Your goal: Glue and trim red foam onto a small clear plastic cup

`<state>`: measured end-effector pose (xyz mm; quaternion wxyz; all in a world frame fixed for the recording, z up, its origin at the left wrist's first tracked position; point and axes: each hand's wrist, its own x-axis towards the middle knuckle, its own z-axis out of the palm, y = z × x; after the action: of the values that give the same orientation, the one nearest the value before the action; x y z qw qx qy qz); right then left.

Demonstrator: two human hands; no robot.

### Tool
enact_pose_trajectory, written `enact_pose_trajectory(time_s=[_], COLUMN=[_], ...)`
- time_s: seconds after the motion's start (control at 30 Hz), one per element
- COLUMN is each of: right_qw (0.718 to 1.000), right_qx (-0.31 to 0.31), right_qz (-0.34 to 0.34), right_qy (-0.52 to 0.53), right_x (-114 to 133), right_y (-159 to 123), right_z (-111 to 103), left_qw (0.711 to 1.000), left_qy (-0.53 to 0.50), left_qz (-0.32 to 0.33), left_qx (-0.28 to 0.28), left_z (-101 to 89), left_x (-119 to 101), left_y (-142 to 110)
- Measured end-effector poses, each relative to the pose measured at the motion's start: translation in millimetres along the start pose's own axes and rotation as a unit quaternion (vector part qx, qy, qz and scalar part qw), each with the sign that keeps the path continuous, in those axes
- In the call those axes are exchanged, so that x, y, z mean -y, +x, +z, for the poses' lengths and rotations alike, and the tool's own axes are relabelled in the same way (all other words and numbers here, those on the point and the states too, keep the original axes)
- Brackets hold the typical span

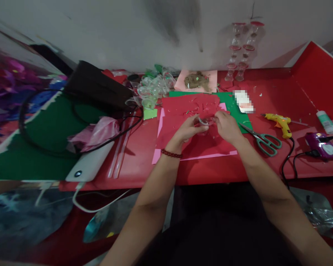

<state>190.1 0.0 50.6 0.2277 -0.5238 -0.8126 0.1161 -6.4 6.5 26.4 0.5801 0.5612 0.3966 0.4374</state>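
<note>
My left hand point(189, 129), with a beaded bracelet at the wrist, curls its thumb and fingers around a small clear plastic cup point(204, 121). Close beside the cup's right side, my right hand point(228, 127) has its fingers pinched together. What lies between those fingertips is too small and hidden to make out. Both hands are above a red foam sheet point(169, 133) with thin red scraps on it. Under that sheet, edges of a pink sheet point(194, 157) and a green sheet point(241, 120) show. Green-handled scissors point(262, 141) lie to the right of my right hand.
On the right are a yellow glue gun point(280, 122), a white bottle point(326, 122) and a purple power socket point(320, 146). Clear cups point(155, 87) pile up behind, beside brown material point(197, 79) on paper. Joined cups point(240, 51) stand against the wall. A white power bank point(90, 164) lies left.
</note>
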Motion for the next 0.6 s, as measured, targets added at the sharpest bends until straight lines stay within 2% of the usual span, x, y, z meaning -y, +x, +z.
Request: enact_pose_trajectory(time_s=[0.23,0.6], right_qw=[0.998,0.995], right_qx=[-0.049,-0.068], right_qz=[0.006,0.023], right_qy=[0.046,0.063], right_x=[-4.9,-4.1], right_y=[0.4,0.8], right_z=[6.5,5.1], left_qw=[1.000,0.997], left_qy=[-0.026,-0.064], left_qz=[-0.005,-0.024], left_qx=[0.008,0.025], left_z=[-2.1,-0.8], left_x=[0.5,-0.5], left_y=[-0.9,-2.4])
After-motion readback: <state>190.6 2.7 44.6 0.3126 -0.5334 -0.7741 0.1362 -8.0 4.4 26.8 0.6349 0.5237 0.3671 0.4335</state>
